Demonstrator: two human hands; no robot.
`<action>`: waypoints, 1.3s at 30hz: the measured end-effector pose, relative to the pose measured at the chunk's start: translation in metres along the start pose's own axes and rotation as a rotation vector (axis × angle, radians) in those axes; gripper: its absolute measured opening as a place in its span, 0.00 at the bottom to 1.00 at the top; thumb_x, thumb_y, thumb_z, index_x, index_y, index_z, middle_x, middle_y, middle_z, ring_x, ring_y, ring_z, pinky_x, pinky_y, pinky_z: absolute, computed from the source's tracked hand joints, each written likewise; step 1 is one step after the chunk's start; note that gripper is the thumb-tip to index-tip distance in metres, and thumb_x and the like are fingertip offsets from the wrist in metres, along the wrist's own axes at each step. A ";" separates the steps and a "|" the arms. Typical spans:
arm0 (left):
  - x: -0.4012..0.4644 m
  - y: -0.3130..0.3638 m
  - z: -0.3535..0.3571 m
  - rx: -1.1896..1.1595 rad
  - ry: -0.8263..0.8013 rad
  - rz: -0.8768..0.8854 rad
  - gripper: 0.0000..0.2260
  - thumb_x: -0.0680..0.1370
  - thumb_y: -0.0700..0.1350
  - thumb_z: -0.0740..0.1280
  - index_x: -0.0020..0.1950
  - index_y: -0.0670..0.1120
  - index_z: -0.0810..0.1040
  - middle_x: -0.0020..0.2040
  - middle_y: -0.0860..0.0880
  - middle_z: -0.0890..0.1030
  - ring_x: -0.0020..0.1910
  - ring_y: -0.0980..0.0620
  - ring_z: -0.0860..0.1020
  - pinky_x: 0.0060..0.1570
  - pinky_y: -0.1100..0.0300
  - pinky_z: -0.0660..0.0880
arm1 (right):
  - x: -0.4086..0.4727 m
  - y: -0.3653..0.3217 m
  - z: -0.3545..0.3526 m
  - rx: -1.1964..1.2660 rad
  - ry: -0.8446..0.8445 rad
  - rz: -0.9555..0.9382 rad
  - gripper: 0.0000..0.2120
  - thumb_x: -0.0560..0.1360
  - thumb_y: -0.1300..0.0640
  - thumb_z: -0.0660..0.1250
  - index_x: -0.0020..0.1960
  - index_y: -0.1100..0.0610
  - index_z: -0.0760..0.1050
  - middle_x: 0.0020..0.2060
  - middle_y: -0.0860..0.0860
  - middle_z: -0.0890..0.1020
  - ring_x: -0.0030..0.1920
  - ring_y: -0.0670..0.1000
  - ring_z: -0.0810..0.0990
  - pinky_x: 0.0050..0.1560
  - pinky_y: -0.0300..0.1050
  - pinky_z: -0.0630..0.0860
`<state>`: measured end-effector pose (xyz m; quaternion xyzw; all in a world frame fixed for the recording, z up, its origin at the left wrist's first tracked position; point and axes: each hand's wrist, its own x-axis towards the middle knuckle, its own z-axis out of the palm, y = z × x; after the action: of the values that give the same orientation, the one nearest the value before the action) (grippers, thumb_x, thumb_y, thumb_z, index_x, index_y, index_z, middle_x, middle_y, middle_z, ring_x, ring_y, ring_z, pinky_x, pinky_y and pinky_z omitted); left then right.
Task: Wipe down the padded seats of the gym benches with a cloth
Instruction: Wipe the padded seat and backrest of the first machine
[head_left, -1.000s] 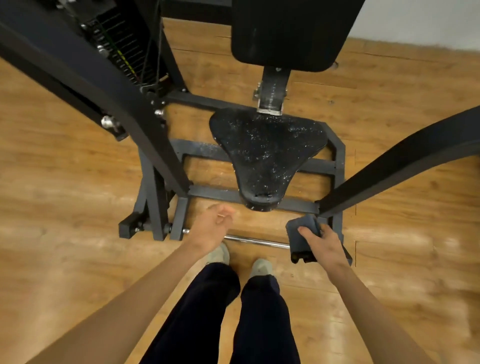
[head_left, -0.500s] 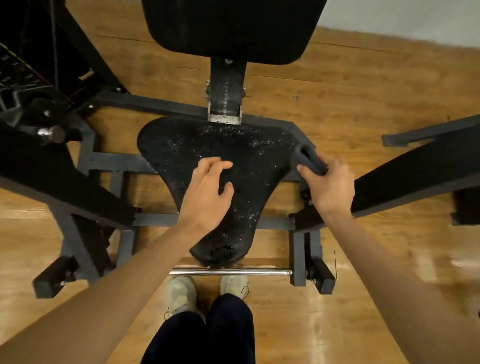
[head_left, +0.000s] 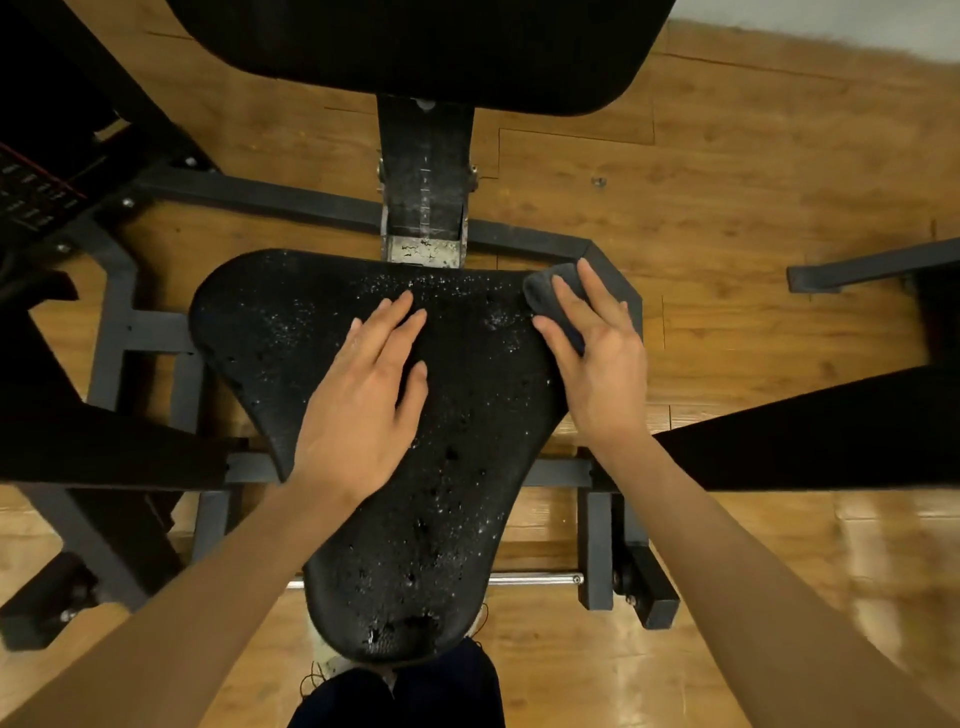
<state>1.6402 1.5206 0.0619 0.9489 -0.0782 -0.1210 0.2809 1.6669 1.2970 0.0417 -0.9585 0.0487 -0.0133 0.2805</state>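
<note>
A black padded seat (head_left: 467, 467), wide at the back and narrow at the front, fills the middle of the view. Its cracked surface is speckled with droplets. My left hand (head_left: 363, 400) lies flat on the seat's middle with straight fingers. My right hand (head_left: 597, 353) presses a dark grey cloth (head_left: 550, 291) onto the seat's back right corner, fingers spread over it. Most of the cloth is hidden under the hand.
A black back pad (head_left: 415, 47) hangs above the seat on a post (head_left: 423, 197). A dark steel frame (head_left: 291, 200) surrounds the seat on a wooden floor (head_left: 753, 208). Thick machine arms cross at left (head_left: 93, 447) and right (head_left: 831, 431). My shoes (head_left: 322, 654) stand below the seat's tip.
I have leaned in closer. My left hand has settled flat on the seat. My right hand has brought the cloth from the frame's edge onto the seat's back right corner.
</note>
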 end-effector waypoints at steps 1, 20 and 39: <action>0.000 0.000 0.002 0.011 0.011 0.002 0.23 0.84 0.49 0.54 0.78 0.45 0.64 0.80 0.52 0.59 0.80 0.56 0.56 0.78 0.60 0.47 | 0.004 0.002 0.001 0.013 0.014 0.015 0.20 0.80 0.51 0.66 0.70 0.54 0.73 0.73 0.51 0.69 0.71 0.54 0.70 0.72 0.56 0.66; 0.001 0.001 0.005 0.012 0.039 -0.012 0.23 0.84 0.49 0.54 0.78 0.45 0.65 0.80 0.53 0.60 0.80 0.57 0.55 0.79 0.58 0.51 | -0.016 -0.017 0.000 0.008 0.121 0.087 0.15 0.79 0.58 0.67 0.65 0.58 0.78 0.68 0.53 0.76 0.64 0.54 0.79 0.62 0.53 0.78; 0.001 0.001 0.006 0.013 0.053 -0.010 0.21 0.84 0.46 0.57 0.77 0.44 0.66 0.79 0.50 0.63 0.79 0.54 0.58 0.79 0.55 0.53 | 0.003 -0.028 0.016 -0.008 0.046 0.043 0.17 0.80 0.56 0.65 0.68 0.56 0.75 0.70 0.54 0.73 0.71 0.56 0.70 0.74 0.56 0.62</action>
<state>1.6398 1.5164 0.0575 0.9539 -0.0670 -0.0967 0.2762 1.6731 1.3294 0.0432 -0.9578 0.0759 -0.0291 0.2756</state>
